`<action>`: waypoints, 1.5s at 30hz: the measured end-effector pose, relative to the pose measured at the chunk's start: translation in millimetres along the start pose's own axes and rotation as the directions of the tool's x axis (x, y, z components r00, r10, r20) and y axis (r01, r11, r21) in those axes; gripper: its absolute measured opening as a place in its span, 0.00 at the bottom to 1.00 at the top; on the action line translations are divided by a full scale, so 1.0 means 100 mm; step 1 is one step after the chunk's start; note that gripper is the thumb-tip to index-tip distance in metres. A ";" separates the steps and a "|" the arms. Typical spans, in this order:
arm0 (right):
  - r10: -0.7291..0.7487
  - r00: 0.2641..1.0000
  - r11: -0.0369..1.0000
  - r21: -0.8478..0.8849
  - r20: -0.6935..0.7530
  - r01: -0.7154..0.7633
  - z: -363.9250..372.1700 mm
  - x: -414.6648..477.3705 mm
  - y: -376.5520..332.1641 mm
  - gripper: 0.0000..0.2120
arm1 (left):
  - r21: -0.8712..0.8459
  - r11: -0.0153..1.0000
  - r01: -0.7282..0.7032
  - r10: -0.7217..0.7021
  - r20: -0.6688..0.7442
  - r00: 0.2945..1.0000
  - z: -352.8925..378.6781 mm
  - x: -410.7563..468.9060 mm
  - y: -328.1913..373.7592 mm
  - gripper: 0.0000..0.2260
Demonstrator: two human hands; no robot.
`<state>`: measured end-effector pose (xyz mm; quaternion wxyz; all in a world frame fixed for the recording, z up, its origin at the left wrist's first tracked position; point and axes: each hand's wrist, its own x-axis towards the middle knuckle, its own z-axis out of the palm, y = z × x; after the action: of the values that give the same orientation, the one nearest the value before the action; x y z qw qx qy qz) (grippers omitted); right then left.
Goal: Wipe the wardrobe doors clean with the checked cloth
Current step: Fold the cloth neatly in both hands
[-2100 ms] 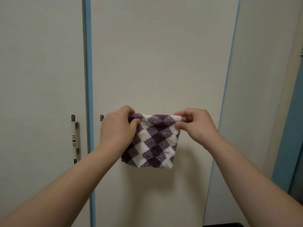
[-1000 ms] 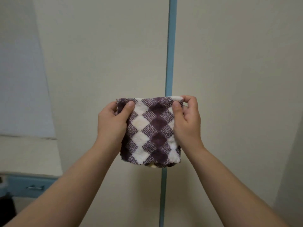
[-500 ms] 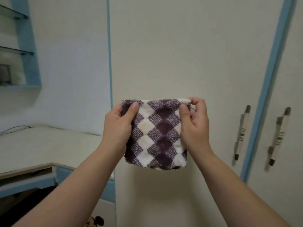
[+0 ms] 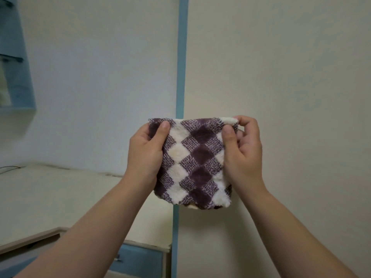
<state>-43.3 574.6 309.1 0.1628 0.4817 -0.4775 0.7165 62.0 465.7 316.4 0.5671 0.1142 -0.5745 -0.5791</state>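
- Cloth point(image 4: 197, 164): folded to a thick purple-and-white checked square, we hold it up at chest height, free of the wardrobe, just in front of the blue strip point(image 4: 181, 57) at the panel's left edge.
- Our left hand point(image 4: 145, 155) is clamped on the cloth's left edge, thumb laid over the top corner; our right hand point(image 4: 244, 153) pinches the top right corner, thumb in front and fingers behind. The hands are apart, with the cloth between them.
- What has just changed: the grip and the fold are as they were half a second ago, but our view has swung left. The door handles seen then are out of frame, and the strip now stands at the middle.
- We read this as a search for the starting edge: no wiping has begun, and the cloth is not yet pressed to any door.
- Door panel point(image 4: 281, 87): plain cream, smooth and flat, filling the right half; we see no marks on it from here.
- Left of the strip is a pale wall point(image 4: 100, 77), with a cream desktop point(image 4: 50, 193) below it and a blue drawer point(image 4: 140, 259) under that.
- Blue shelving point(image 4: 18, 67) hangs at the far left.
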 end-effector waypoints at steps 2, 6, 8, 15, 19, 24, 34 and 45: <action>0.007 1.000 1.000 0.005 0.002 -0.007 0.12 0.03 0.03 0.04 | 0.007 1.000 -0.008 0.008 0.009 1.000 -0.09 0.13 -0.04 0.07; 0.007 1.000 0.999 -0.038 -0.022 -0.007 0.47 0.05 0.11 0.02 | 0.095 0.988 -0.118 0.111 0.070 0.991 -0.35 0.45 -0.14 0.08; 0.002 1.000 0.998 -0.063 -0.024 -0.004 0.60 0.04 0.12 0.02 | 0.141 0.974 -0.179 0.167 0.093 0.982 -0.46 0.57 -0.21 0.08; -0.128 0.991 0.978 -0.172 -0.039 0.119 1.51 -0.01 0.24 0.04 | 0.185 0.950 -0.250 0.212 0.205 0.955 -1.13 1.26 -0.43 0.11; -0.044 0.992 0.976 -0.218 -0.120 0.017 2.12 0.11 0.50 0.01 | 0.191 0.936 -0.296 0.251 0.231 0.940 -1.59 1.75 -0.51 0.11; 0.049 0.983 0.966 -0.241 -0.178 -0.092 2.64 0.30 0.86 0.01 | 0.216 0.936 -0.279 0.224 0.245 0.943 -1.93 2.26 -0.64 0.10; 0.183 0.965 0.930 -0.285 -0.189 -0.232 3.12 0.47 1.53 0.03 | 0.266 0.949 -0.170 0.104 0.248 0.963 -2.22 2.81 -1.22 0.10; 0.248 0.952 0.915 -0.281 -0.180 -0.291 3.26 0.61 2.15 0.06 | 0.316 0.934 -0.166 0.101 0.214 0.972 -2.23 3.11 -1.68 0.09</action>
<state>-47.1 181.1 273.3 0.1675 0.3288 -0.6312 0.6822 45.4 50.3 274.4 0.5191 0.1117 -0.7227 -0.4424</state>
